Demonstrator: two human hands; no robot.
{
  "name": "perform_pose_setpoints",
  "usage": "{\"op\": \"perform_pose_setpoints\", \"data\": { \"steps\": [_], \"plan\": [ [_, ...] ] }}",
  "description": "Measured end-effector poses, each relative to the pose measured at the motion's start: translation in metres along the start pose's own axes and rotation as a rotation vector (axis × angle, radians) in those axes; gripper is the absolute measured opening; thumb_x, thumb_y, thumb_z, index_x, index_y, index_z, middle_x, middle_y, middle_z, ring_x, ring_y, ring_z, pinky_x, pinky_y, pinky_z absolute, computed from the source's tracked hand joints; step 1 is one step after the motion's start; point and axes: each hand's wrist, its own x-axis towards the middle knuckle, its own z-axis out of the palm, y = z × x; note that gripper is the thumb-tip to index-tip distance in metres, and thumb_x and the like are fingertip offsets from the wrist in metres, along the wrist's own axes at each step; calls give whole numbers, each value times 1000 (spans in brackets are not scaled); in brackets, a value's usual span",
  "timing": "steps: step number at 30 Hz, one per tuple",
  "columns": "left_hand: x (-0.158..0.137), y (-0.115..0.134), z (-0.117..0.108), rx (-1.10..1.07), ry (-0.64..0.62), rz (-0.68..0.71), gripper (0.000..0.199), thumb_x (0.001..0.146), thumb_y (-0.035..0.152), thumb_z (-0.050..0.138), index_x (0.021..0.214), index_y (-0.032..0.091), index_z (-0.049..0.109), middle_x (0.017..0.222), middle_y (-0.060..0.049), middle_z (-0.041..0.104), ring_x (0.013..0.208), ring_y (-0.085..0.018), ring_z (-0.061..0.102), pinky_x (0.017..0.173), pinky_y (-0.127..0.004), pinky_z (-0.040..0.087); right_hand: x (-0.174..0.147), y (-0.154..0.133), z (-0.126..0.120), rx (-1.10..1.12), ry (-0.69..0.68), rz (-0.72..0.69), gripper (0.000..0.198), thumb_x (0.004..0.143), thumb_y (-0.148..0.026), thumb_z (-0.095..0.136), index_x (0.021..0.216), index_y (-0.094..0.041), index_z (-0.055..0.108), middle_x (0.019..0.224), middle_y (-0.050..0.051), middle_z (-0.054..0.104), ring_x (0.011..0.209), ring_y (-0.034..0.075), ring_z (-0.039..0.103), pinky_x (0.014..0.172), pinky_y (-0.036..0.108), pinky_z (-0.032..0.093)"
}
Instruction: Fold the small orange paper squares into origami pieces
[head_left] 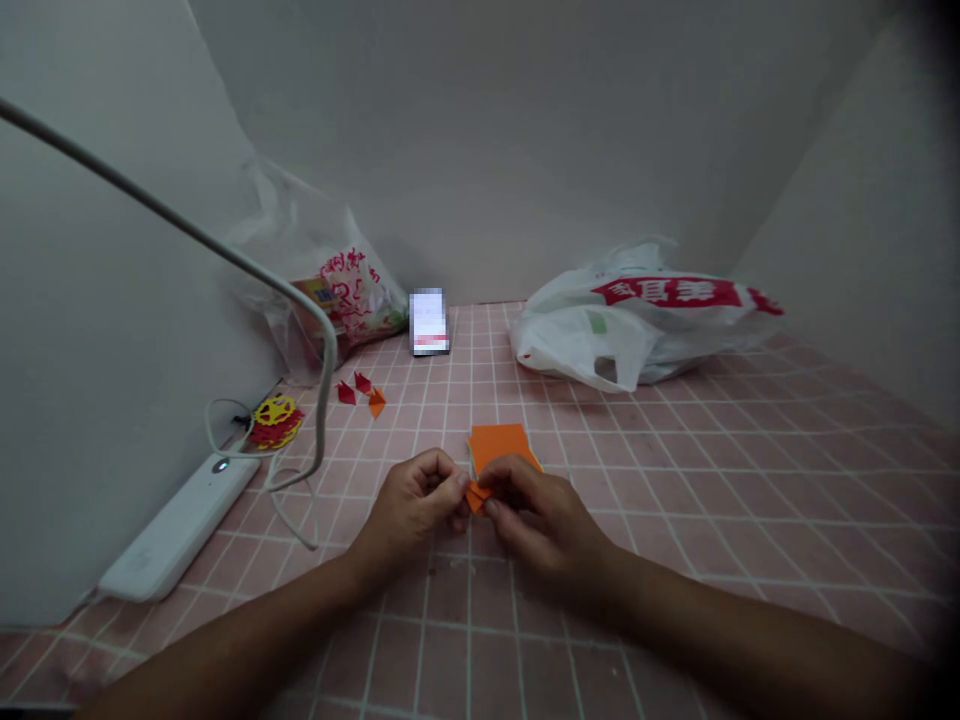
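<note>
Between both hands is a small folded piece of orange paper [477, 497], held just above the tabletop. My left hand [422, 497] pinches its left side between thumb and fingers. The thumb and fingertips of my right hand [541, 512] are closed on its right side. Right behind the hands lies a stack of square orange paper [501, 446], partly covered by my right fingers. Farther back on the left are two small red folded paper pieces [346, 392] and an orange folded piece [376, 403].
A white power strip [180, 525] with a looping cable [324, 400] lies at left, near yellow and red cut-out discs [276, 420]. Along the back stand a filled plastic bag [337, 290], a lit phone [429, 322] and a white plastic bag [637, 325]. Walls enclose the pink tiled tabletop [720, 500].
</note>
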Motion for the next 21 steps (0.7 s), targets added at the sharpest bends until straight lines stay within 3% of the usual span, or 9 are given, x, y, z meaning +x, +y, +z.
{"op": "perform_pose_setpoints", "data": {
  "steps": [5,11,16,21],
  "plan": [
    [-1,1,0,62,18,37,24,83,34,61,68,18,52,51,5,57,47,-8,50,52,-21,39,4,-2,1,315,-6,275,13,94,-31,51,95,-18,55,69,-2,56,55,11,52,51,24,40],
    [0,-2,-1,46,-49,31,23,84,35,61,72,17,55,56,4,58,50,-9,52,53,-22,41,8,-1,5,563,-35,498,22,87,-37,60,77,-19,52,59,-6,52,42,6,44,40,19,33],
    [2,-2,-2,-13,-108,23,19,84,34,63,83,15,62,68,1,65,59,-11,59,61,-24,46,10,1,3,606,0,541,26,86,-42,58,75,-20,50,55,-6,55,35,6,43,36,19,30],
    [2,0,-2,-39,-102,-34,16,78,29,66,78,15,59,63,2,63,55,-10,58,58,-23,45,9,0,3,565,-20,532,25,87,-40,57,74,-19,50,56,-6,53,37,6,44,38,19,31]
  ]
}}
